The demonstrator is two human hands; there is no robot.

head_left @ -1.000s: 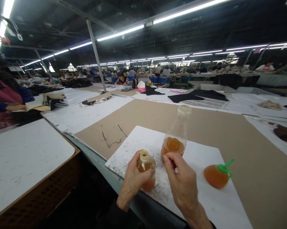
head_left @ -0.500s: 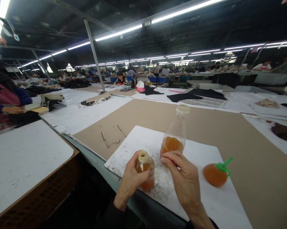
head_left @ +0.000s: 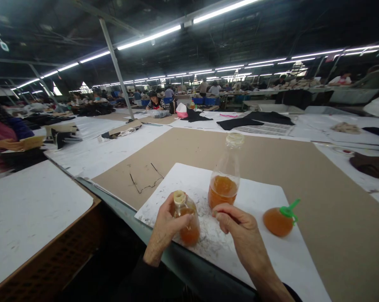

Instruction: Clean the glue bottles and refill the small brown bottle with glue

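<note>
My left hand (head_left: 164,226) is wrapped round a small clear bottle (head_left: 191,230) of amber liquid. The bottle's pale, uncapped neck leans a little to the left. To the right of it, my right hand (head_left: 239,226) is closed in a pinch, thumb against forefinger; whatever is between the tips is too small to make out. Just behind that hand stands a taller clear plastic bottle (head_left: 223,191), partly filled with amber liquid. Farther right, a round squeeze bottle (head_left: 277,222) with a green spout rests on the smudged white sheet (head_left: 258,195).
Eyeglasses (head_left: 145,186) lie on the brown board (head_left: 189,144), left of the white sheet. Black cloth pieces (head_left: 255,120) are spread at the back. A co-worker's hand (head_left: 8,144) holds a yellowish piece at far left. A metal pole (head_left: 116,69) rises behind the table.
The small bottle in my left hand tips slightly more to the left. My right hand stays pinched near the tall bottle. The whole view has shifted a little.
</note>
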